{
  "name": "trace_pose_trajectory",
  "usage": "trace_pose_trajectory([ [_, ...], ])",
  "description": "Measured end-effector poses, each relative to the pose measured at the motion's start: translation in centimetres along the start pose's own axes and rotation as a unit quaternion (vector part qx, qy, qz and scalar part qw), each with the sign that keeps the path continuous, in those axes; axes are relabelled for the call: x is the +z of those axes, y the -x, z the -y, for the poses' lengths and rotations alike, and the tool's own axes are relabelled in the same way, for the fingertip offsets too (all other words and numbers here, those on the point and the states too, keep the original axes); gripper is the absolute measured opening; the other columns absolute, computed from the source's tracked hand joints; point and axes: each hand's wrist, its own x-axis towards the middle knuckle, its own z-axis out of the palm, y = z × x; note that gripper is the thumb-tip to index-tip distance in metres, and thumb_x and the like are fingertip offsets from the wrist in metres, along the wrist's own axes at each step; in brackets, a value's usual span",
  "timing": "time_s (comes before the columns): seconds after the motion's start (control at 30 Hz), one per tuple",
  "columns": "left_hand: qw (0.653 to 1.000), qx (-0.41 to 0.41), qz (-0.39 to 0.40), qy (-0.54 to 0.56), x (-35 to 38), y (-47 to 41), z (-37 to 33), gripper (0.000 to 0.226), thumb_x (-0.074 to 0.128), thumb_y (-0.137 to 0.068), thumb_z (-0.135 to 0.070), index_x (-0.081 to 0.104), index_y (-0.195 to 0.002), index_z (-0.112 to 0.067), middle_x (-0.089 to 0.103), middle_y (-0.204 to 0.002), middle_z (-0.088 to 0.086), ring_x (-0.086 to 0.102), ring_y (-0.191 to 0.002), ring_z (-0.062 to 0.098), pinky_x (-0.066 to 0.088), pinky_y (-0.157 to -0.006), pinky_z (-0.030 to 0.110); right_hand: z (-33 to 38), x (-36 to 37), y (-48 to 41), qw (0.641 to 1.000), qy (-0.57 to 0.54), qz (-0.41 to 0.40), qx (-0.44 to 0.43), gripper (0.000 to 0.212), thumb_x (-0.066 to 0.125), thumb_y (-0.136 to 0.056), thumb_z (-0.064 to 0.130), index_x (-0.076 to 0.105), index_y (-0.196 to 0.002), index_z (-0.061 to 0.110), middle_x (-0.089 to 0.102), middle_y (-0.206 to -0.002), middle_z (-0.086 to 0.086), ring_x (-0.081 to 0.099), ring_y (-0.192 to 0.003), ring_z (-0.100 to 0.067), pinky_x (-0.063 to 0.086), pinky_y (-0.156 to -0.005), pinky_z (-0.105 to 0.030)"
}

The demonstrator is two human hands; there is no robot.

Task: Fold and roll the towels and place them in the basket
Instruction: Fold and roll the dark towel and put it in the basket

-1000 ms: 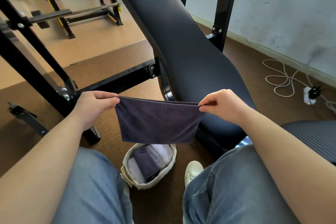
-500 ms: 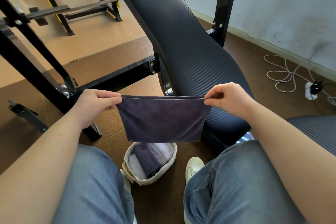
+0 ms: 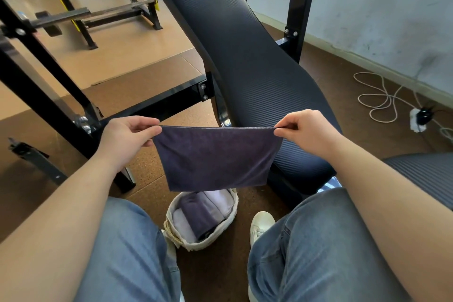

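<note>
- Towel point(image 3: 215, 157): one, dark purple, soft short nap, folded to a flat rectangle with a stitched top hem. Held in the air between the knees, lower edge hanging just over the far rim of the basket.
- Left hand point(image 3: 125, 140): one. Fingers point(image 3: 144, 127) and thumb closed narrow, pinching the towel's top left corner.
- Right hand point(image 3: 306, 132): one. Fingers point(image 3: 291, 125) curled, pinching the top right corner.
- Basket point(image 3: 196, 245): one, round, pale woven wall with a cloth lining. Standing on the floor between the feet.
- Rolled towels in the basket: one dark purple roll point(image 3: 201, 216) in the middle, with pale rolls point(image 3: 181, 224) on either side. At least two pale ones; exact count unclear.
- Bench pad point(image 3: 240, 56): one, long and rounded, black with fine ribbing. Tilted up beyond the towel.
- Floor point(image 3: 147, 171): speckled brown, cork-like.
- Cable point(image 3: 382, 103): one, white, lying in loose loops on the floor near the wall.
- Shoe point(image 3: 261, 224): white, just right of the basket.
- Change from a second ago: top hem now drawn straight and taut where it sagged in the middle. Hands slightly farther apart. Basket contents unchanged.
</note>
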Motion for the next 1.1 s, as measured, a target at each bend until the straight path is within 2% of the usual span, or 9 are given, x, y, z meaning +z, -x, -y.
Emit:
trace_pose_trajectory([
  [0.1, 0.998, 0.018, -0.008, -0.061, 0.3, -0.1, 0.0, 0.007, 0.075, -0.092, -0.029, 0.076, -0.099, -0.030, 0.075, -0.090, -0.005, 0.071, -0.079, 0.019, 0.058, -0.076, 0.034, -0.1, -0.1, -0.2, 1.000, -0.001, 0.002, 0.031, 0.002, 0.079, -0.089, 0.028, 0.080, -0.088, 0.029, 0.069, -0.079, 0.021, 0.062, -0.076, 0.009, 0.040, -0.063, -0.004],
  [0.2, 0.994, 0.029, -0.009, -0.109, 1.1, 0.0, -0.1, 0.011, 0.070, -0.096, -0.034, 0.074, -0.102, -0.026, 0.072, -0.090, -0.005, 0.067, -0.084, 0.016, 0.052, -0.074, 0.033, 0.0, 0.0, -0.2, 0.999, 0.000, 0.012, 0.047, 0.004, 0.077, -0.091, 0.026, 0.080, -0.090, 0.027, 0.070, -0.081, 0.019, 0.063, -0.079, 0.002, 0.042, -0.068, -0.015],
  [0.3, 0.993, 0.018, -0.015, -0.112, 1.6, -0.2, -0.5, 0.016, 0.064, -0.099, -0.039, 0.072, -0.101, -0.025, 0.072, -0.088, -0.006, 0.066, -0.085, 0.012, 0.048, -0.072, 0.029, 0.2, -0.2, 0.0, 0.997, -0.027, 0.011, 0.066, 0.004, 0.075, -0.092, 0.030, 0.077, -0.089, 0.030, 0.071, -0.084, 0.017, 0.064, -0.083, -0.001, 0.043, -0.069, -0.016],
  [0.43, 0.997, -0.021, -0.037, -0.058, 1.5, -0.3, -0.8, 0.024, 0.062, -0.099, -0.043, 0.071, -0.102, -0.022, 0.074, -0.090, -0.004, 0.069, -0.089, 0.015, 0.051, -0.080, 0.035, 0.7, 0.1, 0.4, 0.979, -0.162, 0.027, 0.118, 0.017, 0.071, -0.093, 0.036, 0.074, -0.089, 0.019, 0.075, -0.087, 0.003, 0.069, -0.082, -0.012, 0.060, -0.075, -0.032],
  [0.5, 0.997, -0.028, -0.061, -0.042, 1.6, 0.0, -1.4, 0.025, 0.061, -0.099, -0.044, 0.071, -0.101, -0.021, 0.071, -0.094, -0.004, 0.064, -0.092, 0.015, 0.048, -0.082, 0.036, 1.5, 0.2, 0.4, 0.957, -0.250, 0.013, 0.143, 0.022, 0.070, -0.096, 0.030, 0.072, -0.092, 0.009, 0.075, -0.087, -0.004, 0.070, -0.077, -0.016, 0.062, -0.076, -0.034],
  [0.6, 0.995, -0.045, -0.085, -0.014, 2.5, 1.1, -2.7, 0.024, 0.061, -0.099, -0.043, 0.071, -0.095, -0.022, 0.070, -0.091, -0.004, 0.063, -0.089, 0.015, 0.047, -0.080, 0.035, 3.2, 0.5, 0.4, 0.926, -0.330, -0.021, 0.183, 0.019, 0.067, -0.097, 0.026, 0.067, -0.089, 0.009, 0.072, -0.074, -0.005, 0.070, -0.066, -0.018, 0.061, -0.067, -0.034],
  [0.8, 0.980, -0.155, -0.075, 0.101, 5.0, 3.4, -5.1, 0.030, 0.059, -0.096, -0.036, 0.072, -0.086, -0.011, 0.072, -0.082, 0.008, 0.064, -0.073, 0.023, 0.054, -0.070, 0.036, 5.5, 1.9, 0.5, 0.916, -0.314, -0.088, 0.233, 0.016, 0.064, -0.093, 0.024, 0.066, -0.083, 0.012, 0.075, -0.079, -0.006, 0.075, -0.061, -0.018, 0.059, -0.058, -0.031],
  [0.93, 0.961, -0.205, -0.057, 0.178, 6.3, 3.7, -6.7, 0.025, 0.062, -0.096, -0.033, 0.072, -0.092, -0.011, 0.073, -0.087, 0.013, 0.065, -0.075, 0.022, 0.053, -0.068, 0.034, 6.7, 2.0, 0.5, 0.909, -0.324, -0.074, 0.250, 0.015, 0.062, -0.092, 0.020, 0.066, -0.081, 0.012, 0.074, -0.075, -0.007, 0.068, -0.053, -0.016, 0.056, -0.053, -0.028],
  [1.1, 0.958, -0.202, -0.026, 0.201, 7.9, 4.5, -8.2, 0.017, 0.069, -0.097, -0.034, 0.070, -0.095, -0.016, 0.073, -0.090, 0.006, 0.070, -0.079, 0.017, 0.056, -0.062, 0.026, 8.8, 2.8, 0.4, 0.893, -0.375, -0.030, 0.247, 0.013, 0.065, -0.092, 0.021, 0.066, -0.082, 0.012, 0.072, -0.072, -0.008, 0.067, -0.058, -0.018, 0.055, -0.056, -0.029],
])
